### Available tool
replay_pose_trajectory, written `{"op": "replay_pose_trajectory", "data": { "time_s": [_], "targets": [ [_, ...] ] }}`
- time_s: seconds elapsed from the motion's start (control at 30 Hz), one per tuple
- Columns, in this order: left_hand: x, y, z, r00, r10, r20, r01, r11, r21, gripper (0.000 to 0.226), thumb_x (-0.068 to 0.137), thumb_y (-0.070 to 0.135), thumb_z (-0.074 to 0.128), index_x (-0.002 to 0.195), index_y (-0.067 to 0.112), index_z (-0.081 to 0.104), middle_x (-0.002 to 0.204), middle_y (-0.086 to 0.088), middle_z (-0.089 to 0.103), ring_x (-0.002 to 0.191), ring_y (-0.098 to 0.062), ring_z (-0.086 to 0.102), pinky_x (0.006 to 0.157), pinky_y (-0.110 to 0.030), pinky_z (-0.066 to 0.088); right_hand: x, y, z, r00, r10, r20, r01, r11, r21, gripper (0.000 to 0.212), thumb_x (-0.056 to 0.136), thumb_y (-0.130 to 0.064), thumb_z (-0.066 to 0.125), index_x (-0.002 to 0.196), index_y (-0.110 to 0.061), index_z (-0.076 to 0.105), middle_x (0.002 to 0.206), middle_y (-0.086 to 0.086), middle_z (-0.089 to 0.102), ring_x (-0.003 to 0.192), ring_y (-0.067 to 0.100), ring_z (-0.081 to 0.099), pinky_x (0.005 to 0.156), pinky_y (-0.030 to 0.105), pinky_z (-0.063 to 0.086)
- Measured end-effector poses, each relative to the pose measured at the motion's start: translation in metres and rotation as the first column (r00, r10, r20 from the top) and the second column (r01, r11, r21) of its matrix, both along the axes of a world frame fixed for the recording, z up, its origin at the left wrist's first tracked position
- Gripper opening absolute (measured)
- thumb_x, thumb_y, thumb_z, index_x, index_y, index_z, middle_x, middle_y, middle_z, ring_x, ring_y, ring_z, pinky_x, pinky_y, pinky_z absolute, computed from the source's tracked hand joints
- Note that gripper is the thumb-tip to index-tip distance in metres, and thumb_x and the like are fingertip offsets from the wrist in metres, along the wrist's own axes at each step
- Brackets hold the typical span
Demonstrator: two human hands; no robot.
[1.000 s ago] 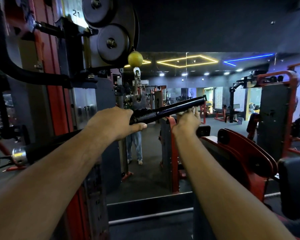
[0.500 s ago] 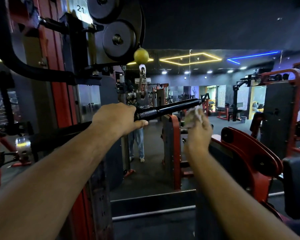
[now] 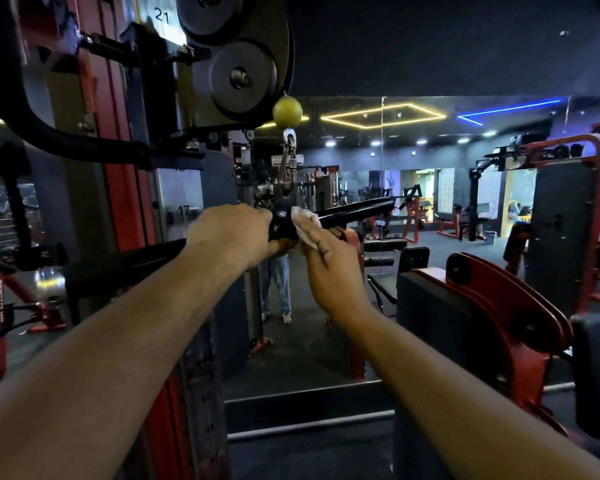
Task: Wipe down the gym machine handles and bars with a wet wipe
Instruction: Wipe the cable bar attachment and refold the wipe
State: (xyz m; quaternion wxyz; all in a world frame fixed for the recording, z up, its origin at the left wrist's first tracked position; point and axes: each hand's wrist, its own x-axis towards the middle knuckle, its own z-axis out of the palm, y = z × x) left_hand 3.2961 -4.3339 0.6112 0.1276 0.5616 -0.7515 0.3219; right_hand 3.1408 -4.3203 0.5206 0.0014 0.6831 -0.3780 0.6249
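A: Head camera looks along two bare forearms to a black pull-down bar (image 3: 357,211) that hangs from a carabiner (image 3: 289,157) under a yellow ball stopper (image 3: 287,111). What does each hand do?

B: The left hand (image 3: 231,237) is curled around the bar near its middle, just left of the joint where the carabiner meets it. The fingers are closed over the top and the thumb comes under.

A: And the right hand (image 3: 329,268)?

B: It holds a white wet wipe (image 3: 303,225) and presses it on the bar, touching the bar right beside the left hand. The fingers bend around the wipe. If they go fully around the bar I cannot tell.

A: How does the bar lie?

B: It is tilted, the right end higher and pointing away to the mirror (image 3: 381,161). The left part passes behind the left forearm and is mostly hidden.

A: What stands around?

B: At the left is the red upright of the cable machine (image 3: 118,168) with two black pulleys (image 3: 243,76) above. At the lower right is a red and black gym machine (image 3: 492,306).
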Motion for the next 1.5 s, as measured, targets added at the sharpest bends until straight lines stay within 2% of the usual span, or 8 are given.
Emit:
{"op": "replay_pose_trajectory", "data": {
  "time_s": [0.13, 0.3, 0.47, 0.6, 0.7, 0.9, 1.27, 1.5],
  "targets": [
    [0.0, 0.001, 0.001, 0.999, -0.031, 0.023, 0.031, 0.999, -0.022, 0.057, 0.092, 0.082, 0.04, 0.105, 0.027, 0.051, 0.078, 0.003, 0.05, 0.067, -0.018, 0.05, 0.059, -0.034, 0.042, -0.05, -0.016, 0.025, 0.98, -0.13, 0.151, 0.136, 0.99, -0.025, 0.042, 0.104, -0.013, 0.05, 0.136, -0.04, 0.057, 0.106, -0.008, 0.068, 0.058, 0.009, 0.051, 0.047, 0.02, 0.046],
    [-0.009, -0.002, -0.004, 0.995, -0.094, -0.023, 0.095, 0.995, 0.032, 0.06, 0.092, 0.083, 0.035, 0.102, 0.027, 0.051, 0.08, 0.003, 0.053, 0.066, -0.014, 0.049, 0.054, -0.033, 0.037, -0.094, -0.045, 0.041, 0.892, -0.441, -0.096, 0.45, 0.887, 0.102, 0.048, 0.102, -0.001, 0.046, 0.142, -0.026, 0.053, 0.139, 0.002, 0.061, 0.09, 0.009, 0.066, 0.077, 0.028, 0.06],
    [-0.009, -0.005, -0.002, 0.997, -0.069, -0.046, 0.071, 0.996, 0.045, 0.054, 0.092, 0.081, 0.04, 0.105, 0.029, 0.051, 0.08, 0.003, 0.055, 0.069, -0.016, 0.054, 0.06, -0.033, 0.041, -0.024, -0.022, 0.017, 0.96, -0.214, -0.179, 0.218, 0.976, 0.004, 0.043, 0.105, -0.007, 0.046, 0.143, -0.024, 0.053, 0.147, -0.003, 0.055, 0.119, -0.003, 0.053, 0.101, 0.003, 0.037],
    [-0.004, -0.004, -0.003, 0.999, -0.037, -0.001, 0.037, 0.999, -0.02, 0.055, 0.092, 0.082, 0.038, 0.1, 0.028, 0.048, 0.076, 0.003, 0.053, 0.061, -0.014, 0.049, 0.054, -0.032, 0.036, -0.022, -0.014, 0.022, 0.994, 0.097, 0.057, -0.095, 0.995, -0.031, 0.034, 0.104, -0.01, 0.05, 0.133, -0.022, 0.064, 0.136, -0.003, 0.064, 0.115, -0.002, 0.062, 0.097, 0.018, 0.052],
    [-0.005, -0.002, -0.002, 0.999, -0.035, 0.026, 0.036, 0.999, -0.026, 0.058, 0.093, 0.082, 0.035, 0.104, 0.026, 0.046, 0.076, 0.003, 0.048, 0.06, -0.014, 0.043, 0.053, -0.033, 0.035, -0.067, -0.029, 0.041, 0.967, -0.107, 0.231, 0.114, 0.993, -0.017, 0.034, 0.106, -0.012, 0.047, 0.131, -0.03, 0.062, 0.127, -0.003, 0.068, 0.062, -0.001, 0.053, 0.052, 0.02, 0.049],
    [-0.009, -0.005, -0.006, 0.994, -0.101, -0.034, 0.103, 0.993, 0.049, 0.058, 0.091, 0.084, 0.033, 0.101, 0.028, 0.047, 0.08, 0.003, 0.053, 0.066, -0.014, 0.051, 0.055, -0.034, 0.041, -0.146, -0.076, 0.052, 0.867, -0.497, 0.038, 0.487, 0.86, 0.152, 0.033, 0.108, -0.025, 0.043, 0.136, -0.017, 0.058, 0.133, 0.011, 0.062, 0.11, 0.024, 0.065, 0.096, 0.048, 0.057],
    [0.003, 0.004, 0.002, 0.996, -0.007, 0.087, 0.01, 1.0, -0.029, 0.06, 0.093, 0.081, 0.035, 0.109, 0.025, 0.05, 0.076, 0.002, 0.046, 0.06, -0.013, 0.043, 0.052, -0.032, 0.035, -0.047, -0.022, 0.014, 0.984, -0.135, -0.114, 0.133, 0.991, -0.024, 0.031, 0.108, -0.021, 0.047, 0.133, -0.025, 0.062, 0.11, -0.011, 0.067, 0.067, -0.012, 0.058, 0.058, 0.008, 0.044],
    [-0.001, 0.005, -0.001, 0.997, -0.047, 0.06, 0.048, 0.999, -0.015, 0.07, 0.092, 0.084, 0.03, 0.121, 0.023, 0.052, 0.074, 0.003, 0.046, 0.059, -0.013, 0.041, 0.057, -0.036, 0.04, -0.16, -0.046, 0.052, 0.831, -0.555, 0.031, 0.546, 0.826, 0.142, 0.028, 0.102, -0.006, 0.052, 0.128, -0.012, 0.059, 0.116, 0.009, 0.065, 0.082, 0.012, 0.063, 0.06, 0.007, 0.045]
  ]
}}
